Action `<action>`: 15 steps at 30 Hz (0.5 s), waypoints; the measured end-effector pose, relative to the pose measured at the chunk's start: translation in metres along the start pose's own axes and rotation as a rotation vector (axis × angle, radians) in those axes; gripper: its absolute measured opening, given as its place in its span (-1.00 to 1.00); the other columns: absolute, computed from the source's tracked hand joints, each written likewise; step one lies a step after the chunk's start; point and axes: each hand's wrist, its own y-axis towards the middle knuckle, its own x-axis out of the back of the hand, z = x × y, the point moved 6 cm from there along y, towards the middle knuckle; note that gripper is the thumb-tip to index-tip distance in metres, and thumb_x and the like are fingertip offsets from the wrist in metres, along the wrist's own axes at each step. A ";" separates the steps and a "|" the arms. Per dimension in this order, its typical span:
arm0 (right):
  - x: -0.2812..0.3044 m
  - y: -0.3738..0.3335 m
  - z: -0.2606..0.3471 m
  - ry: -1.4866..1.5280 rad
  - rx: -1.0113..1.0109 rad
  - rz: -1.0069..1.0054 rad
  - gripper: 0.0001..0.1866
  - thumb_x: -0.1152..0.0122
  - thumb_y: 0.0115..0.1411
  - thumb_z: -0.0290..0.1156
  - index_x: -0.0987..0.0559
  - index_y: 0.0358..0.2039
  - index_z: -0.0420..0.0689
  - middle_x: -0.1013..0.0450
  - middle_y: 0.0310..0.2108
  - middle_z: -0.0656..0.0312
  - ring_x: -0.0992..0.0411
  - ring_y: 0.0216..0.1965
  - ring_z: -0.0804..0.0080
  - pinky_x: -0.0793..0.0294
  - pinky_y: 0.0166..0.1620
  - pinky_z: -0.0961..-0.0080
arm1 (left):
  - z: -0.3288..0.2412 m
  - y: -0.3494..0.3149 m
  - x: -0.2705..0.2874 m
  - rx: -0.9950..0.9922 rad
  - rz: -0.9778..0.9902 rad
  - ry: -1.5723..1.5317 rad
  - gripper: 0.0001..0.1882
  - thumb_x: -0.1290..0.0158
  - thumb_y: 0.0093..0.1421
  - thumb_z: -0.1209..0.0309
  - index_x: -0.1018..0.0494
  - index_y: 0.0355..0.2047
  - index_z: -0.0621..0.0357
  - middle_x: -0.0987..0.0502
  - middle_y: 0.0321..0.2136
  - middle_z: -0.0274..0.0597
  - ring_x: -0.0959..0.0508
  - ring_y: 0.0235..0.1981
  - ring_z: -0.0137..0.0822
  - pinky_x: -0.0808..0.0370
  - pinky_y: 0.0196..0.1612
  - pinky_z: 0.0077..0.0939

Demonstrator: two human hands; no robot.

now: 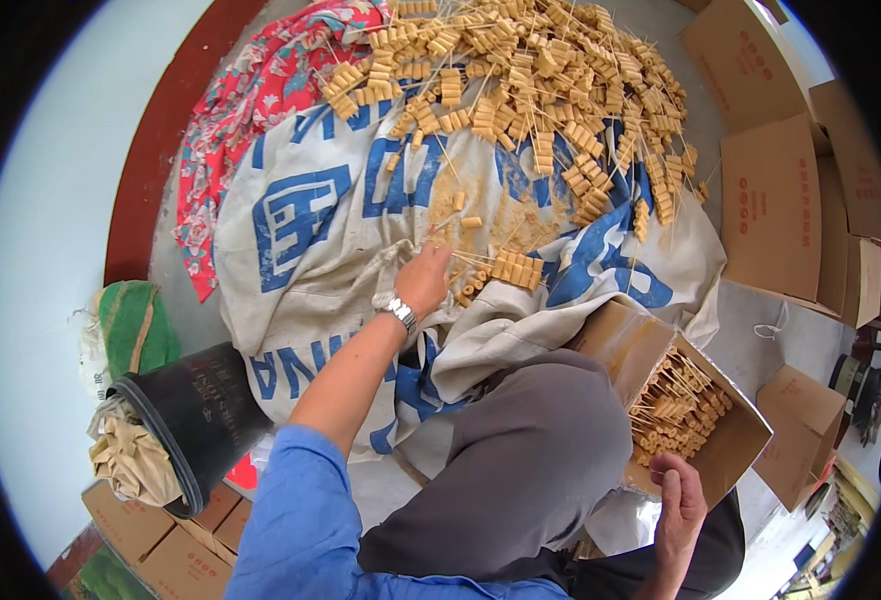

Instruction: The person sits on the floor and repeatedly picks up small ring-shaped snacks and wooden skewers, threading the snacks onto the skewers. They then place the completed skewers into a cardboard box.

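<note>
My left hand [425, 283], with a metal watch at its wrist, reaches over the pale cloth [306, 290] with blue lettering. Its fingers are closed on the thin sticks of several skewers; the fingertips are mostly hidden. Tan ridged roll pieces of one skewer [518, 269] lie just right of the hand. Loose roll pieces [472, 222] rest a little beyond it. At the lower right, my right hand [681, 503] is loosely curled beside an open cardboard box [739, 455], with nothing visible in its fingers. Many skewers [676, 408] lie inside that box.
A large heap of skewers [521, 70] covers the cloth's far side. Red flowered fabric [226, 150] lies at the far left, above a black bucket [206, 410] holding crumpled brown paper [133, 462]. Cardboard boxes [776, 205] stand along the right. My bent knee [571, 400] lies between my hands.
</note>
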 end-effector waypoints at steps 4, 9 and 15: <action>-0.017 0.009 0.011 -0.079 -0.012 0.074 -0.79 -0.05 0.37 -0.43 -0.55 -0.11 -0.27 -0.51 -0.22 0.21 -0.43 -0.19 0.49 -0.41 -0.06 0.58 | -0.003 0.027 -0.030 -0.058 0.189 0.094 -0.66 -0.10 0.07 0.44 -0.39 -0.11 0.10 -0.52 -0.23 0.04 -0.59 -0.26 0.06 -0.54 -0.25 -0.07; -0.022 0.010 0.014 -0.184 0.011 0.114 -0.79 -0.05 0.37 -0.43 -0.56 -0.12 -0.28 -0.51 -0.23 0.21 -0.45 -0.19 0.48 -0.42 -0.06 0.56 | -0.004 0.042 -0.052 -0.114 0.158 0.310 -0.85 0.03 0.16 0.45 -0.51 -0.27 0.05 -0.57 -0.37 -0.09 -0.63 -0.30 -0.11 -0.56 -0.29 -0.20; -0.023 0.008 0.013 -0.212 0.000 0.115 -0.80 -0.12 0.31 -0.45 -0.57 -0.11 -0.24 -0.55 -0.23 0.10 -0.51 -0.17 0.30 -0.45 -0.07 0.46 | -0.007 0.045 -0.052 -0.158 0.182 0.328 -0.83 -0.01 0.17 0.37 -0.58 -0.40 0.12 -0.56 -0.35 -0.04 -0.63 -0.33 -0.04 -0.56 -0.28 -0.17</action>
